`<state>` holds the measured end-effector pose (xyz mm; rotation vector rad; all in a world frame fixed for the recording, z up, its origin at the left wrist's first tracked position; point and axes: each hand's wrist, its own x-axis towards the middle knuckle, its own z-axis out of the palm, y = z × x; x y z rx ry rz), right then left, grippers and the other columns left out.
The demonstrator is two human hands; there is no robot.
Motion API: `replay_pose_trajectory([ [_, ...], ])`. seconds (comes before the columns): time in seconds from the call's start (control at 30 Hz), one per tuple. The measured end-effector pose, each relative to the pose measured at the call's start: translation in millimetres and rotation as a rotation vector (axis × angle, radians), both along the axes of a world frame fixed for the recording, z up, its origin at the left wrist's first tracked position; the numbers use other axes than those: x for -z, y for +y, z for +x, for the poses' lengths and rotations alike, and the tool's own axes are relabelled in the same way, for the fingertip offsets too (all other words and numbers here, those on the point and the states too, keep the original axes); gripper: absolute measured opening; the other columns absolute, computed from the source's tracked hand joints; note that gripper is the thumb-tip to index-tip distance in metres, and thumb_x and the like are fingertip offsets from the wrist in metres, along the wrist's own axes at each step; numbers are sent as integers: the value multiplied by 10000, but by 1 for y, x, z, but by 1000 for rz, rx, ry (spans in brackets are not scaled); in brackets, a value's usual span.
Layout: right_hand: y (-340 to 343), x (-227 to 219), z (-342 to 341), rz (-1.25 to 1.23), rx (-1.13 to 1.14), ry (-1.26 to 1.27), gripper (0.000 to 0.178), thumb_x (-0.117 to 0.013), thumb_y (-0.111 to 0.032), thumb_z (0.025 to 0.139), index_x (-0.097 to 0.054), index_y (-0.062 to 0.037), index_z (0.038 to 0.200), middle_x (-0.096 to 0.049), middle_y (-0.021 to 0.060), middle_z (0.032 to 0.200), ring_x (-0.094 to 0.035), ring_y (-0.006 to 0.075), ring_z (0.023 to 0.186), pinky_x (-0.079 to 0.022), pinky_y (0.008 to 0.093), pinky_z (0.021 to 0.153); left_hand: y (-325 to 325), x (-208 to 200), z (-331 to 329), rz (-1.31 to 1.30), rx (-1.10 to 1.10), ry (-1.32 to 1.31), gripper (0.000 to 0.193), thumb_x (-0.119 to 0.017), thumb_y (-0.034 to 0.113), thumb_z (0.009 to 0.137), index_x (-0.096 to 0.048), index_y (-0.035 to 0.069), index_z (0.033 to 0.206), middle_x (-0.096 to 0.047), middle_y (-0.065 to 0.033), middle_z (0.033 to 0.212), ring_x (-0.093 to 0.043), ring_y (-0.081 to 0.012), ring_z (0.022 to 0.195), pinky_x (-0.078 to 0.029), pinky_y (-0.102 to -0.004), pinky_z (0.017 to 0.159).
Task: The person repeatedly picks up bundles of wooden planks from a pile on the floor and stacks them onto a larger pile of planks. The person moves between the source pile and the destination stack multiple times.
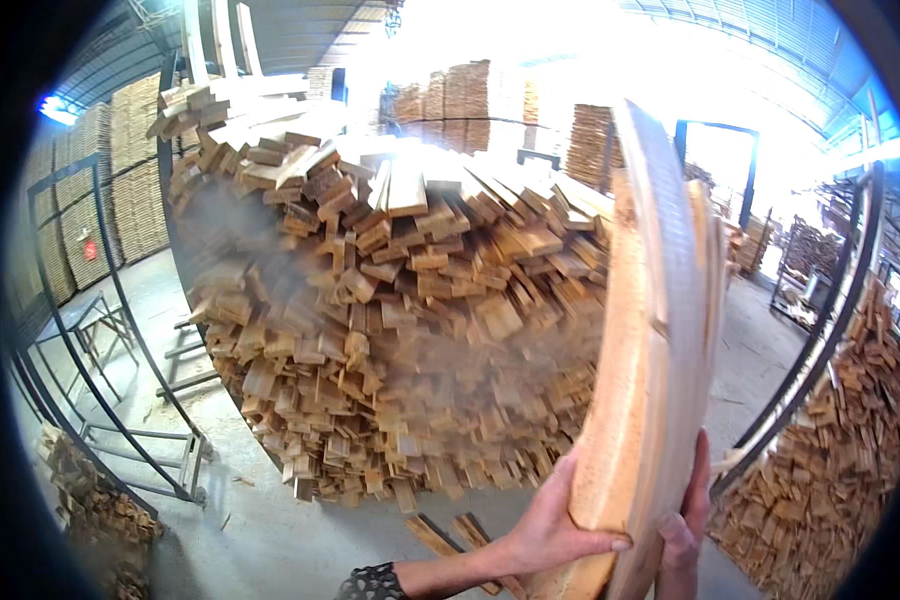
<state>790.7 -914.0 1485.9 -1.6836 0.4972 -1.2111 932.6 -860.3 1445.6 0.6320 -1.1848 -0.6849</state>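
Observation:
A bundle of long wooden boards [638,380] stands nearly upright in front of me, right of centre, its top leaning slightly left. My left hand [562,522] is closed round the near left side of the boards, thumb across their face. On the right side, my right hand [688,520] grips the same boards, its fingers partly hidden behind them. Beyond the boards rises a big stack of wooden planks [410,270], their cut ends facing me. Parts of that stack look blurred.
Metal frames stand at the left [120,340] and right [820,330]. Heaps of wood pieces lie at the lower right [820,480] and lower left [100,510]. Two loose boards [435,537] rest on the concrete floor [260,540]. Tall lumber stacks [135,150] line the back.

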Motion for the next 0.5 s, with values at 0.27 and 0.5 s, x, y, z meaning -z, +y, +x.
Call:
replay_pose_trajectory([
  [0.27,-188,-32,112,87,-542,-35,1006,-675,-179,711,75,3,1356,1,156,1431,-19,206,1316,-50,296,1047,-124,-20,103,328,-159,167,1048,-803,201,593,-103,10,1349,-332,-148,1289,-390,-264,1154,-375,-378,933],
  [0.5,-321,-85,98,-87,-490,25,1018,-673,-331,742,69,-2,1356,-38,201,1416,-45,230,1311,-66,322,1050,-262,-56,100,108,-281,21,985,-779,150,617,-126,27,1344,-348,-129,1275,-418,-257,1114,-393,-361,906],
])
